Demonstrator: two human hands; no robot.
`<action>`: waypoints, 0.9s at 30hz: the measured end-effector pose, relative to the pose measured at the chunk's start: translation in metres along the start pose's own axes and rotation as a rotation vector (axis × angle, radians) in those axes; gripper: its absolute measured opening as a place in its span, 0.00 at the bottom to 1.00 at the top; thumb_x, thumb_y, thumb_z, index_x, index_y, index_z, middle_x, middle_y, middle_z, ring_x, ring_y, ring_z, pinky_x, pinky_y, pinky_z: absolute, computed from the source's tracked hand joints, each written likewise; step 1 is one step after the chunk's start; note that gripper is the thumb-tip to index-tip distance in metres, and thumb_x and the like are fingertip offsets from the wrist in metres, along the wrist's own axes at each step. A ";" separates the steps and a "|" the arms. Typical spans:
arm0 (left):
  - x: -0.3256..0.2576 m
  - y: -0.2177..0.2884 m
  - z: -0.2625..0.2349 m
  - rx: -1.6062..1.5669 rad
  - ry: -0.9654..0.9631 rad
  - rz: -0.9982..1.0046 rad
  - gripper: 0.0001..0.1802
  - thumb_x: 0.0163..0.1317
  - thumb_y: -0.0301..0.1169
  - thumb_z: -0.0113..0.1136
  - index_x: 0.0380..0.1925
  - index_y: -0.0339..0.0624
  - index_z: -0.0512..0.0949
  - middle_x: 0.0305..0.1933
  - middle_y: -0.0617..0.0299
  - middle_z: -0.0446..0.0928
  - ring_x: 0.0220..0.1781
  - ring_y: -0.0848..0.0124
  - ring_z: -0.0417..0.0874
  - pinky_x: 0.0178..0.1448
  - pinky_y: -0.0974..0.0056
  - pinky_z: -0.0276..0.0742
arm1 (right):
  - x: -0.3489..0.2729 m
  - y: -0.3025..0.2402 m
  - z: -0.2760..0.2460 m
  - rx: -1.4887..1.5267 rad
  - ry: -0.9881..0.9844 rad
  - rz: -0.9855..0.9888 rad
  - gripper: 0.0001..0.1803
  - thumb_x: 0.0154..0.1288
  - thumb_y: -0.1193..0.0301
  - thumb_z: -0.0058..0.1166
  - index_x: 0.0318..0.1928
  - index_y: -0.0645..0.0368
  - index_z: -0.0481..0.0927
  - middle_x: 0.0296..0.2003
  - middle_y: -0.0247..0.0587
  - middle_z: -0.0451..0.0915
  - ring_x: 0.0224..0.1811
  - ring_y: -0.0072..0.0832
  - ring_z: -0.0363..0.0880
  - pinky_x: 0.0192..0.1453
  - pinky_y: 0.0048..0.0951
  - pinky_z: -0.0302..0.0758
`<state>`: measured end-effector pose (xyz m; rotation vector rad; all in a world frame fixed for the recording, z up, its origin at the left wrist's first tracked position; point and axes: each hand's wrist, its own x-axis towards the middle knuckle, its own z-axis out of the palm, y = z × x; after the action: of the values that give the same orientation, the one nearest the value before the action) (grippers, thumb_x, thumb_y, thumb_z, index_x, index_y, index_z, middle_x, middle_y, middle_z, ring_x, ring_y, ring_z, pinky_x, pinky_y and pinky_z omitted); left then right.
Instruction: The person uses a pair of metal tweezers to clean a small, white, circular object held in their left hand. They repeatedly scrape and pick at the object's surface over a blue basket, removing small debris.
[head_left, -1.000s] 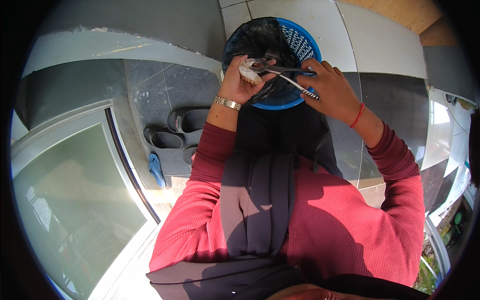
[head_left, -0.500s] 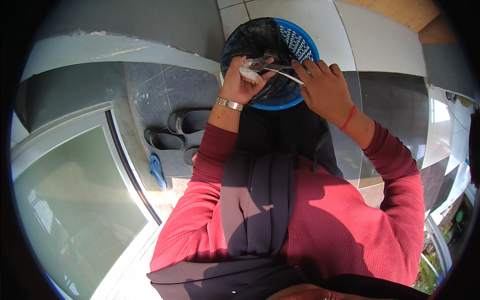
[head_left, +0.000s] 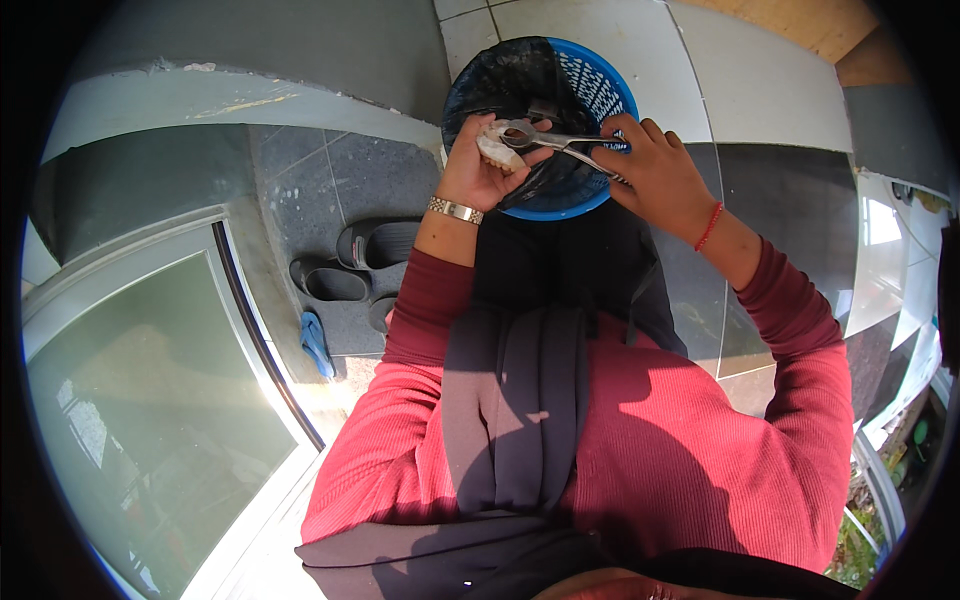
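Above a blue basket-like bin (head_left: 622, 92) lined with a black plastic bag (head_left: 495, 80), my left hand (head_left: 475, 172) closes around a small whitish piece (head_left: 497, 150). Its lower edge is tan and ridged, somewhat like a dental plaster cast. My right hand (head_left: 655, 175) grips metal pliers (head_left: 565, 142) by their handles, which are spread apart. The rounded jaws lie against the whitish piece, between it and my left fingers. How far the jaws bite into it cannot be made out.
Dark clogs (head_left: 385, 243) and a blue slipper (head_left: 315, 343) lie on the grey tiles at the left. A glazed white-framed door (head_left: 170, 400) stands at lower left, below a grey wall ledge (head_left: 300, 95). Wooden boards (head_left: 790, 25) show at the top right.
The plier handles have spread wider, and my right hand has shifted slightly right with its fingers more bent. My left hand keeps the whitish piece in nearly the same place.
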<state>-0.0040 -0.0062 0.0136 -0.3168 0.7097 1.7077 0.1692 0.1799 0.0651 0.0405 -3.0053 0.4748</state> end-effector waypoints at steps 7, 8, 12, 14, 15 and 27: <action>0.002 0.000 -0.003 0.004 -0.019 -0.023 0.27 0.65 0.44 0.45 0.51 0.28 0.69 0.59 0.42 0.70 0.49 0.47 0.81 0.31 0.62 0.87 | -0.001 -0.003 -0.002 -0.024 -0.060 0.029 0.20 0.50 0.70 0.59 0.46 0.41 0.77 0.48 0.34 0.68 0.46 0.34 0.71 0.43 0.41 0.73; 0.002 0.000 -0.003 0.003 -0.017 -0.027 0.27 0.65 0.43 0.45 0.52 0.28 0.68 0.62 0.42 0.68 0.50 0.46 0.81 0.31 0.63 0.87 | -0.002 -0.003 -0.001 -0.031 -0.079 0.035 0.21 0.50 0.70 0.59 0.47 0.40 0.77 0.48 0.34 0.68 0.47 0.34 0.71 0.43 0.42 0.73; 0.003 -0.001 -0.008 0.001 -0.023 -0.015 0.27 0.65 0.43 0.45 0.52 0.29 0.68 0.61 0.43 0.68 0.50 0.47 0.81 0.31 0.63 0.87 | -0.002 -0.001 0.001 0.038 -0.133 0.074 0.23 0.51 0.69 0.59 0.51 0.39 0.76 0.48 0.35 0.68 0.48 0.36 0.71 0.44 0.44 0.73; 0.001 -0.002 -0.006 -0.018 -0.024 -0.032 0.27 0.65 0.43 0.45 0.52 0.29 0.68 0.61 0.43 0.69 0.50 0.47 0.81 0.31 0.63 0.87 | -0.002 0.000 0.000 0.063 -0.137 0.077 0.24 0.51 0.69 0.59 0.51 0.39 0.75 0.48 0.35 0.68 0.49 0.37 0.70 0.45 0.46 0.72; 0.001 -0.002 -0.006 -0.028 -0.037 -0.040 0.27 0.65 0.43 0.45 0.53 0.29 0.68 0.61 0.43 0.69 0.50 0.47 0.81 0.31 0.62 0.87 | -0.002 0.001 -0.001 0.076 -0.139 0.077 0.24 0.51 0.69 0.59 0.52 0.39 0.75 0.48 0.36 0.68 0.50 0.37 0.70 0.46 0.47 0.72; 0.000 0.000 -0.005 -0.043 -0.113 -0.079 0.31 0.65 0.46 0.45 0.54 0.25 0.67 0.58 0.40 0.71 0.52 0.47 0.79 0.29 0.63 0.87 | 0.001 0.005 -0.007 0.130 -0.124 0.086 0.15 0.45 0.72 0.61 0.38 0.47 0.80 0.48 0.35 0.68 0.50 0.35 0.70 0.47 0.46 0.69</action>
<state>-0.0046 -0.0090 0.0095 -0.2725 0.5709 1.6540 0.1690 0.1872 0.0701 -0.0524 -3.1018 0.7006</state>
